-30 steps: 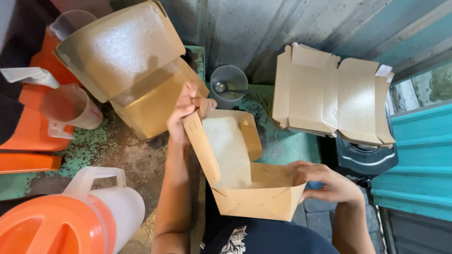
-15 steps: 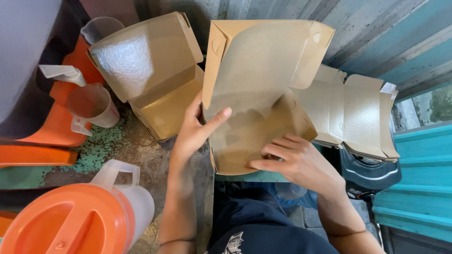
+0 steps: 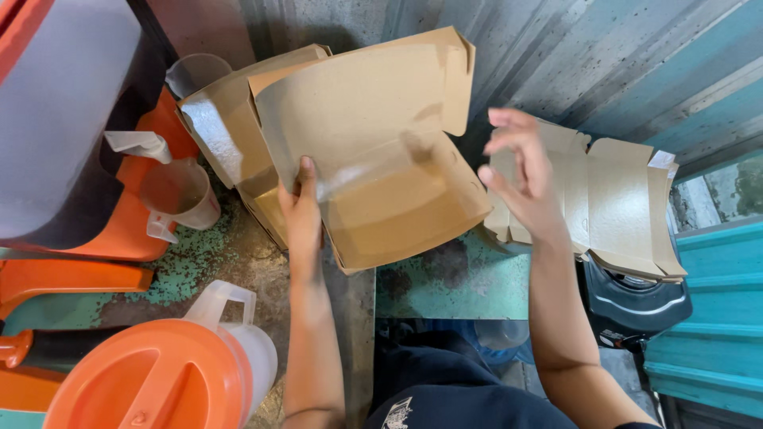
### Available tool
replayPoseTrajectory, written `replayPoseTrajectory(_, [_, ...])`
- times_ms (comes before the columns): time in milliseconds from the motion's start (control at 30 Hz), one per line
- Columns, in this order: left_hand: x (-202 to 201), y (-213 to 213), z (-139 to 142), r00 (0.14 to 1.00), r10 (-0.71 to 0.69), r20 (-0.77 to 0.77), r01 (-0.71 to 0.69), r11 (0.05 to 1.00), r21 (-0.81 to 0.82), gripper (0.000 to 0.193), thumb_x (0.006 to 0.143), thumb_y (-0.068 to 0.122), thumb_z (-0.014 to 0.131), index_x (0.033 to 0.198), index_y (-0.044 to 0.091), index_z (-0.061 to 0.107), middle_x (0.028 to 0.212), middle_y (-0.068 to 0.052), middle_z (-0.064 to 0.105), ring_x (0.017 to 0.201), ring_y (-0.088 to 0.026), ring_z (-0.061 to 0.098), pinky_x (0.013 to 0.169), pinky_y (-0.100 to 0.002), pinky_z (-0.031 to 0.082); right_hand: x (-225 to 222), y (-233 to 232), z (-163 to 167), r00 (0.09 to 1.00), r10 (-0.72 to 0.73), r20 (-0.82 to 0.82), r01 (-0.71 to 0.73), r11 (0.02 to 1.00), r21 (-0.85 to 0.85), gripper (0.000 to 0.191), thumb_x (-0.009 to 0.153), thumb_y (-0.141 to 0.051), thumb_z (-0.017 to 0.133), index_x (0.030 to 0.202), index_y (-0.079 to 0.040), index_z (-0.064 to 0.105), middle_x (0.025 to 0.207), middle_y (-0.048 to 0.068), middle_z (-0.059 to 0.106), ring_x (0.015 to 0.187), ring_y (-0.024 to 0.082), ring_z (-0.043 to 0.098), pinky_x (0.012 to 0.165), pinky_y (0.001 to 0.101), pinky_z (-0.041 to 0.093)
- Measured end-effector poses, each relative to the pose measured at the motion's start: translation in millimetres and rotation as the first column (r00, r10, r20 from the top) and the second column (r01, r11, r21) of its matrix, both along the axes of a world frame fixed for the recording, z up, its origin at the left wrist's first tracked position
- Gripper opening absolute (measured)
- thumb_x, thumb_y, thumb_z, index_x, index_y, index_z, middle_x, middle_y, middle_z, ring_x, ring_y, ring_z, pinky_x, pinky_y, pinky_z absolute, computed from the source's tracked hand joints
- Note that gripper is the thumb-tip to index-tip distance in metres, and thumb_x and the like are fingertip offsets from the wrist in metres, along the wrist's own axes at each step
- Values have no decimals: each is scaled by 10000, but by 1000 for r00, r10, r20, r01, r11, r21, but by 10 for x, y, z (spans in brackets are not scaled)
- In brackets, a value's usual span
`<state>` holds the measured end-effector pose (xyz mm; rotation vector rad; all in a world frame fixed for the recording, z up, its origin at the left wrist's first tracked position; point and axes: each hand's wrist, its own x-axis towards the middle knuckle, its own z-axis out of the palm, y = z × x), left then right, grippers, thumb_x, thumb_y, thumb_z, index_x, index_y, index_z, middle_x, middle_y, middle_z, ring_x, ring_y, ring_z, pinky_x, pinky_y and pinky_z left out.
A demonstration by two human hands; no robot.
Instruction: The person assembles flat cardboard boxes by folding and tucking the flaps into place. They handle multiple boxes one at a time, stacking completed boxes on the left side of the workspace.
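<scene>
Single head-worn view, no second view to overlap. Camera looked steeply down from above the person's own forearms, facing a corrugated metal wall (image 3: 604, 56) at frame top. Close range: the worn green worktop (image 3: 453, 286) filled mid-frame, its near edge ran just above the person's lap at bottom.

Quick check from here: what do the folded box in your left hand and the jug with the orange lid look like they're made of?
The folded box, held by the left hand, looks like brown paperboard: matte outside, with sharp creases and tabs. Its inside shines, so probably a thin glossy coating or film. The jug looks like translucent whitish plastic with a moulded handle; its orange lid appears to be smooth opaque plastic.
</scene>
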<state>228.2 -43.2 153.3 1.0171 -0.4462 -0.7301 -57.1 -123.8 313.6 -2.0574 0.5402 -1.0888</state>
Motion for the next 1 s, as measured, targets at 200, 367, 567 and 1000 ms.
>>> replayPoseTrajectory(200, [54,44,-40,998,12,62,-10,1000,-28,677,966,456,693,1420,-19,530,1328,-130,646,1181,-200,603,1013,-340,477,607,-335,-336,995,-84,-51,94,646,757,670,896,-300,745,1470,-80,479,1408,104,610,1293,222,586,1035,383,485])
replayPoseTrajectory(367, [199,161,29,999,-48,-16,50,993,105,693,946,489,694,1406,-13,562,1289,-126,626,1194,-221,576,1011,-368,476,829,-289,-429,988,-107,108,-27,575,818,668,900,-358,740,1459,-63,523,1358,66,632,1235,174,622,984,348,528])
replayPoseTrajectory(567, [282,150,-5,989,-94,-110,119,960,253,678,916,503,666,1401,42,556,1277,-57,615,1248,-208,562,1039,-374,453,987,-560,-664,966,-79,244,-153,589,794,544,943,-247,742,1409,-30,564,1247,37,670,1144,153,643,943,331,536])
replayPoseTrajectory(1000, [281,379,319,961,-221,-166,266,902,339,939,886,658,606,1573,77,337,1526,-70,395,1406,-212,358,1119,-387,337,1070,-432,-473,941,5,337,-205,802,561,520,981,-139,701,1448,-47,491,1322,27,612,1180,105,597,998,297,491])
